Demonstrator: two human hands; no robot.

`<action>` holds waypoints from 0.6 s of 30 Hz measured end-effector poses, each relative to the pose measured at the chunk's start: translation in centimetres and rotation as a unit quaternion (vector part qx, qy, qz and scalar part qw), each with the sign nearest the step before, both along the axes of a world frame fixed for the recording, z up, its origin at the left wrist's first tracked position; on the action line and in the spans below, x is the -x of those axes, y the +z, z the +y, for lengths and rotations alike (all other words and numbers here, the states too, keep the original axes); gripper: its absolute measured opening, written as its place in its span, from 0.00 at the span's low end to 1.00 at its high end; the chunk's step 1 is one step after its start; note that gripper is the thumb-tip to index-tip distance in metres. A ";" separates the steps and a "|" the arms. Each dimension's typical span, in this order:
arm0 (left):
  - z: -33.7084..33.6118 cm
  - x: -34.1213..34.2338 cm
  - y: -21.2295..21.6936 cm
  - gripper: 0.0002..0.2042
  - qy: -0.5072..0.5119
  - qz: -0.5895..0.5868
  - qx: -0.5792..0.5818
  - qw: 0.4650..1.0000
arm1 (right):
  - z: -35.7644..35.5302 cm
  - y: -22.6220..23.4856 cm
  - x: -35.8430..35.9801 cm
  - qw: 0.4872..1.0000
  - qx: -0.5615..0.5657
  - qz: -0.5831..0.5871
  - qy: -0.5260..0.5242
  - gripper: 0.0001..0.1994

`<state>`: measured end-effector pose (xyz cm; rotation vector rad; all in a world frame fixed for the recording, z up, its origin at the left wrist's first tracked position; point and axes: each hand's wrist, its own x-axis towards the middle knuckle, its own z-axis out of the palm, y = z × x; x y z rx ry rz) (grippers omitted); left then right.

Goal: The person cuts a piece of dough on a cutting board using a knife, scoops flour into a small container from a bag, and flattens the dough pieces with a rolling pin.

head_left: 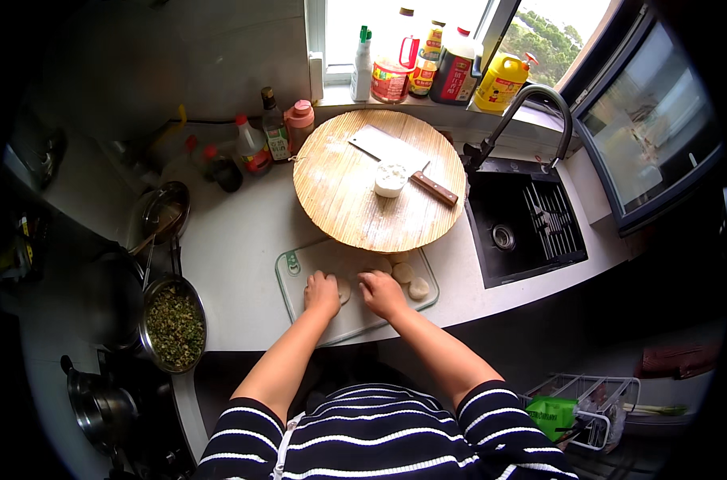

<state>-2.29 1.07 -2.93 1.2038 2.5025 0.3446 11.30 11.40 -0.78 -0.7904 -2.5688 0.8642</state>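
Note:
Both my hands rest on a clear glass cutting board [299, 276] on the white counter. My left hand [322, 293] presses down on a small flattened piece of dough [344, 290] at its right side. My right hand [382, 293] lies palm down on the board just beside it, fingers curled; whether dough is under it is hidden. Three more pale dough pieces [409, 280] lie at the board's right end, close to my right hand.
A round wooden board [355, 200] behind holds a cleaver [403, 162] and a small white bowl [391, 179]. A black sink [523, 228] with a faucet is to the right. A metal bowl of green filling [174, 326], pots and bottles stand to the left.

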 end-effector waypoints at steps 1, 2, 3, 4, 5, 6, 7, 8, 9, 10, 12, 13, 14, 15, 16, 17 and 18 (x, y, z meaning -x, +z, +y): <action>0.4 0.6 -0.4 0.17 0.020 -0.031 0.007 0.999 | 0.2 -0.1 -0.6 0.999 -0.026 0.031 0.006 0.10; 0.6 1.2 -0.8 0.16 0.041 -0.062 0.013 0.997 | 0.3 -0.2 -1.1 0.997 -0.051 0.063 0.012 0.10; 0.7 1.2 -0.2 0.13 0.045 -0.083 0.019 0.995 | 0.7 -0.4 -1.7 0.996 -0.053 0.075 0.005 0.10; 0.6 1.1 1.4 0.10 0.051 -0.103 0.021 0.993 | 1.2 -0.5 -2.3 0.995 -0.056 0.088 0.001 0.10; 0.3 0.9 2.5 0.07 0.057 -0.123 0.024 0.991 | 1.5 -0.9 -2.9 0.994 -0.050 0.098 -0.003 0.11; 0.3 0.9 3.2 0.07 0.066 -0.162 -0.022 0.984 | 2.0 -1.0 -3.4 0.992 -0.062 0.113 -0.007 0.11; 0.1 0.8 3.6 0.08 0.075 -0.200 -0.068 0.975 | 2.4 -1.1 -3.9 0.989 -0.074 0.128 -0.011 0.11; -0.1 0.8 3.9 0.08 0.084 -0.236 -0.115 0.961 | 2.7 -1.1 -4.1 0.986 -0.086 0.143 -0.015 0.11; -0.6 0.0 3.8 0.08 0.068 -0.165 -0.210 0.961 | 2.6 -1.0 -4.0 0.989 -0.113 0.097 0.004 0.13; -0.8 -0.5 3.3 0.08 0.007 -0.007 -0.273 0.962 | 2.6 -0.7 -3.9 0.989 -0.140 0.051 0.023 0.15; -1.1 -0.8 2.1 0.09 -0.145 0.180 -0.328 0.916 | 2.7 0.0 -3.5 0.977 -0.199 -0.039 0.066 0.20; -1.7 -1.4 0.8 0.09 -0.177 0.164 -0.280 0.929 | 3.0 -1.2 -3.3 0.967 -0.189 -0.140 0.101 0.30; -2.7 -2.4 -0.5 0.10 -0.207 0.147 -0.232 0.939 | 3.2 -2.1 -3.5 0.963 -0.200 -0.145 0.109 0.31; -3.7 -2.9 -0.2 0.16 -0.195 0.124 -0.192 0.954 | 2.7 -2.2 -3.2 0.959 -0.209 -0.150 0.118 0.33; -4.0 -3.1 0.0 0.20 -0.167 0.123 -0.194 0.959 | 2.6 -2.2 -2.8 0.955 -0.218 -0.155 0.127 0.34; -4.0 -3.6 0.3 0.23 -0.139 0.123 -0.196 0.963 | 2.9 -1.9 -2.4 0.952 -0.148 -0.224 0.147 0.36; -4.2 -4.1 0.8 0.27 -0.106 0.124 -0.195 0.967 | 2.7 -1.9 -2.2 0.949 -0.149 -0.239 0.138 0.36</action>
